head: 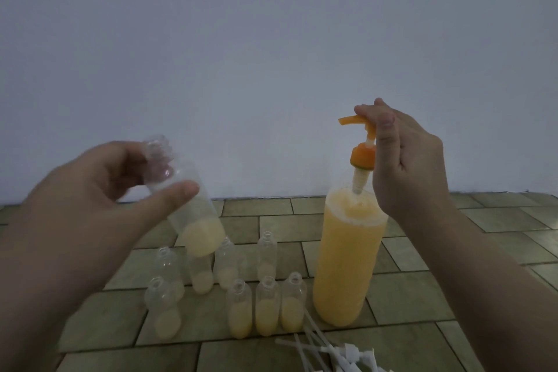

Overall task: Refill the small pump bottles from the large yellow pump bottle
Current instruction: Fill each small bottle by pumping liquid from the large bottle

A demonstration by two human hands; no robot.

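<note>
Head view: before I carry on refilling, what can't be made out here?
- Held small bottle: neck blurred, so it is unclear how far the left hand grip reaches round it.
- Orange pump: the right hand covers the back of its head.
- White pump tops: cut off by the bottom edge; their number is unknown.
- Rear small bottles: partly behind the held one.

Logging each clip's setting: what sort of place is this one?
Probably a bare room at home, with the work done on the floor: greenish floor tiles, a plain wall, and small bottles standing on the tiles beside the big yellow bottle.
</note>
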